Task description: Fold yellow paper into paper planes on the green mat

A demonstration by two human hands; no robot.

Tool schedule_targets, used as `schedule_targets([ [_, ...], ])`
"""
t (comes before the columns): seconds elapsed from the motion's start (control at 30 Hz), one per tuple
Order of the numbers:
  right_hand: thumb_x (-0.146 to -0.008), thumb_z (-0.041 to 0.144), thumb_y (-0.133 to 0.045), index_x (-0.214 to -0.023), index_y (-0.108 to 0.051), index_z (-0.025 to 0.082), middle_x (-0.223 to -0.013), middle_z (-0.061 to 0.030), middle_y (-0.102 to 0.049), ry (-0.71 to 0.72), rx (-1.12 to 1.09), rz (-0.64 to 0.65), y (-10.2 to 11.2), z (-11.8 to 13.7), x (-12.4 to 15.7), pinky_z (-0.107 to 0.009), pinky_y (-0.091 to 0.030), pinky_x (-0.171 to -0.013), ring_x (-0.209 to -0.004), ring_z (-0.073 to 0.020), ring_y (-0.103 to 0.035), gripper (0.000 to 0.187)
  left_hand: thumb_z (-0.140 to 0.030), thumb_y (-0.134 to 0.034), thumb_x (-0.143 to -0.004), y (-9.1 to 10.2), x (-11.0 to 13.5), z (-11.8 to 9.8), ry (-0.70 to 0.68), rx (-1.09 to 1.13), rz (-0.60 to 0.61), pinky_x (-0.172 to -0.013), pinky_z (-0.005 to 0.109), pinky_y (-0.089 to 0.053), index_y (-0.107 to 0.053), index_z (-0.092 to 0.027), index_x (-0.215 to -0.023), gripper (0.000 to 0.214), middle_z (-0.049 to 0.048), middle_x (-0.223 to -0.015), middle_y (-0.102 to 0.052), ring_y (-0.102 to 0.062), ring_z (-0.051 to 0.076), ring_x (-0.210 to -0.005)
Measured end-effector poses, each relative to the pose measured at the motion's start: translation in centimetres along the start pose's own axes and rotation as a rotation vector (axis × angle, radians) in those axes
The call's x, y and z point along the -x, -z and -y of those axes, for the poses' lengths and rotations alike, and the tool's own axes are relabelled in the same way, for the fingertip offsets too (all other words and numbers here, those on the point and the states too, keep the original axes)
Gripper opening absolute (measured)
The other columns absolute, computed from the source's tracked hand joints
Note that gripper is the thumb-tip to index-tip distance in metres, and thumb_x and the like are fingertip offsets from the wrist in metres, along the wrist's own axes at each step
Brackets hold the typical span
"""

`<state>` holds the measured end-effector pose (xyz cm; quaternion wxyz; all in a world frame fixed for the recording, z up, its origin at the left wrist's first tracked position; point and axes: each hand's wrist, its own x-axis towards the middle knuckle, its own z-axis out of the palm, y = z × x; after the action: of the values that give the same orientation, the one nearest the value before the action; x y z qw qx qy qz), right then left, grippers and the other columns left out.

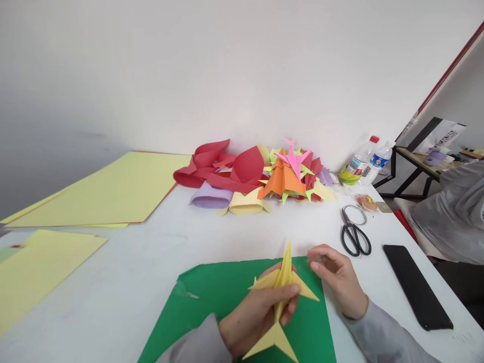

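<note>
Yellow paper plane (285, 275) is lying pinched between my left hand's (257, 310) thumb and fingers, nose and long axis pointing toward the table's (132, 282) far edge; my right hand (343, 283) is curving loosely.

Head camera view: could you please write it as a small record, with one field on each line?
Left hand: holds yellow paper plane, long tip pointing away from the person
Right hand: fingers curled, apart from the plane
Below the plane: green sheet on white table
Back middle: heap of folded paper, orange and pink pieces on top
Back left: large yellow sheets
Right: scissors, flat black object
Back right: two bottles
</note>
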<state>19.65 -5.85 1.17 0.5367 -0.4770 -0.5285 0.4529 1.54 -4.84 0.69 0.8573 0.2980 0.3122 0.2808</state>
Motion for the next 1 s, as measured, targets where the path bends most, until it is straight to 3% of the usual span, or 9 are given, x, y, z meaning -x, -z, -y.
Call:
schedule_targets([
  [0.1,-0.078,0.027,-0.073,-0.085,-0.073,0.023,-0.081,-0.0042,-0.064,0.167,0.086,0.109,0.2,0.8,0.4,-0.030,-0.051,-0.068,-0.074,-0.0177,-0.061,0.008,-0.033,-0.081,-0.060,0.5,-0.1,-0.4,-0.037,0.002,-0.033,-0.043,0.021,-0.020,-0.054,-0.018,-0.098,0.049,-0.0084,-0.047,-0.049,-0.035,0.005,-0.039],
  [0.27,-0.079,0.015,-0.067,-0.089,-0.073,0.024,-0.084,-0.0059,-0.065,0.326,0.217,0.219,-0.1,1.4,1.2,-0.033,-0.052,-0.071,-0.077,-0.0190,-0.063,0.014,-0.021,-0.083,-0.054,0.6,-0.2,0.1,-0.092,0.035,-0.096,-0.043,0.022,-0.018,-0.055,-0.019,-0.106,0.060,-0.0095,-0.051,-0.050,-0.033,0.004,-0.041],
  [0.37,-0.080,0.015,-0.066,-0.090,-0.073,0.024,-0.084,-0.0063,-0.065,0.388,0.271,0.220,-0.4,1.4,1.4,-0.033,-0.053,-0.069,-0.076,-0.0191,-0.063,0.015,-0.018,-0.083,-0.052,0.6,-0.5,0.4,-0.116,0.026,-0.097,-0.043,0.021,-0.018,-0.055,-0.020,-0.107,0.061,-0.0086,-0.059,-0.054,-0.034,0.003,-0.042],
  [0.53,-0.081,0.015,-0.067,-0.090,-0.073,0.025,-0.081,-0.0062,-0.066,0.471,0.329,0.204,-0.6,1.4,1.4,-0.031,-0.054,-0.063,-0.073,-0.0187,-0.064,0.014,-0.022,-0.085,-0.047,1.0,-1.4,1.0,-0.135,-0.060,-0.038,-0.037,0.020,-0.020,-0.050,-0.021,-0.099,0.063,-0.0111,-0.052,-0.052,-0.033,0.004,-0.036],
  [0.77,-0.081,0.013,-0.067,-0.088,-0.073,0.024,-0.083,-0.0065,-0.064,0.522,0.369,0.221,-0.5,1.8,1.4,-0.028,-0.054,-0.061,-0.072,-0.0177,-0.064,0.014,-0.022,-0.083,-0.052,1.1,-1.3,1.0,-0.090,-0.101,0.012,-0.037,0.019,-0.023,-0.047,-0.022,-0.100,0.060,-0.0114,-0.052,-0.053,-0.034,0.004,-0.035],
  [1.0,-0.081,0.011,-0.064,-0.091,-0.069,0.024,-0.084,-0.0074,-0.063,0.612,0.453,0.258,-0.5,2.3,1.6,-0.032,-0.054,-0.061,-0.072,-0.0194,-0.062,0.018,-0.017,-0.082,-0.051,0.9,-1.2,0.7,-0.063,-0.124,-0.030,-0.037,0.019,-0.024,-0.046,-0.022,-0.099,0.060,-0.0117,-0.052,-0.054,-0.035,0.004,-0.037],
])
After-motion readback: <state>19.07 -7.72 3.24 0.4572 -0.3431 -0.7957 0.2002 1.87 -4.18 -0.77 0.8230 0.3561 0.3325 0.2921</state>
